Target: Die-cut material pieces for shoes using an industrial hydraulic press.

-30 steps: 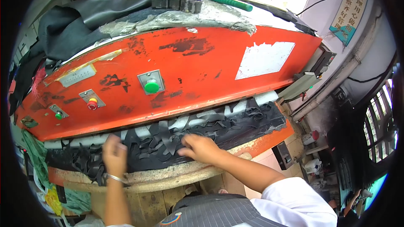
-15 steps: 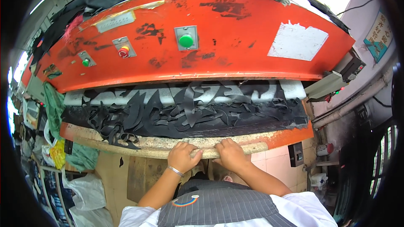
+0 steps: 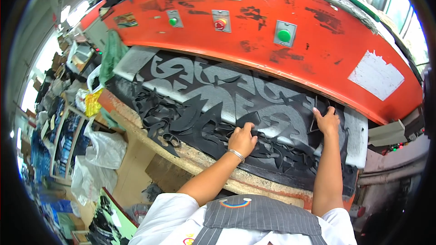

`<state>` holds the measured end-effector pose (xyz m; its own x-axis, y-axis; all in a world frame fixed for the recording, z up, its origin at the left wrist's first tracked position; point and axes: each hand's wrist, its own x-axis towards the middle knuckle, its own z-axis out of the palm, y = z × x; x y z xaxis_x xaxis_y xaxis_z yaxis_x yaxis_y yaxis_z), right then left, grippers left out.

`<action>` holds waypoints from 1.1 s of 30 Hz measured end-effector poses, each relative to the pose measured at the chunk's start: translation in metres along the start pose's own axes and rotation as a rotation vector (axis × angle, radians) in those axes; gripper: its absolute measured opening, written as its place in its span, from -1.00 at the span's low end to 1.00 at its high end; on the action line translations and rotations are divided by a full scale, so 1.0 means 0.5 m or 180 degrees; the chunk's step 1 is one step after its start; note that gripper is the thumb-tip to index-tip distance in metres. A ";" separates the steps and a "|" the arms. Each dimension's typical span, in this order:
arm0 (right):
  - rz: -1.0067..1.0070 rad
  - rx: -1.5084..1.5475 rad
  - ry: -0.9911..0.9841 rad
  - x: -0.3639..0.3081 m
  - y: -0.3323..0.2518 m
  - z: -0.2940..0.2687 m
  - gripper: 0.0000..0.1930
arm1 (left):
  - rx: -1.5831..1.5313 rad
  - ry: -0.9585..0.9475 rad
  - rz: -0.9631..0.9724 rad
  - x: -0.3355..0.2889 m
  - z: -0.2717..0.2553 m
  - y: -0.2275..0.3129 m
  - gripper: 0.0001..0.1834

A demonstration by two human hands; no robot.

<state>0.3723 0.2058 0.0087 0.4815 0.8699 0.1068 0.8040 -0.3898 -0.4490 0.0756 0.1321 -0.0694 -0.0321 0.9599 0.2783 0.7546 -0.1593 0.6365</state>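
Note:
A large orange press (image 3: 290, 36) hangs over a bed covered with black sheet material (image 3: 213, 109), cut full of holes so the grey board under it shows. My left hand (image 3: 242, 139), with a bracelet at the wrist, presses flat on the black scraps near the bed's front. My right hand (image 3: 326, 120) reaches farther in under the press head, fingers curled on an edge of the black material beside a thin dark cutting form (image 3: 314, 119).
Green (image 3: 284, 35) and red (image 3: 220, 23) buttons sit on the press front. A worn wooden board edge (image 3: 190, 159) runs along the front. Plastic bags (image 3: 106, 147) and shelves of goods stand at the left.
My view has swung left and closer. Both hands moved from the wooden front edge up onto the black material, the right one reaching deep under the press.

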 end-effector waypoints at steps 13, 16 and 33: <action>-0.0055 -0.0126 -0.0174 0.005 -0.003 0.036 -0.15 | -0.0526 0.0165 -0.0514 -0.133 -0.013 -0.044 -0.26; -0.0015 -0.0190 -0.0319 0.019 0.001 0.035 -0.16 | 0.0739 0.1016 0.0553 -0.172 -0.067 -0.087 -0.69; -0.0779 -0.0331 -0.0305 -0.005 0.001 0.077 -0.59 | 0.1714 0.0642 -0.0815 -0.018 -0.259 -0.273 -0.65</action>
<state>0.3580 0.2148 -0.0261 0.2372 0.9647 0.1142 0.9261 -0.1891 -0.3264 -0.1122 0.1156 -0.0656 -0.3388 0.8816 0.3287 0.9292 0.2586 0.2642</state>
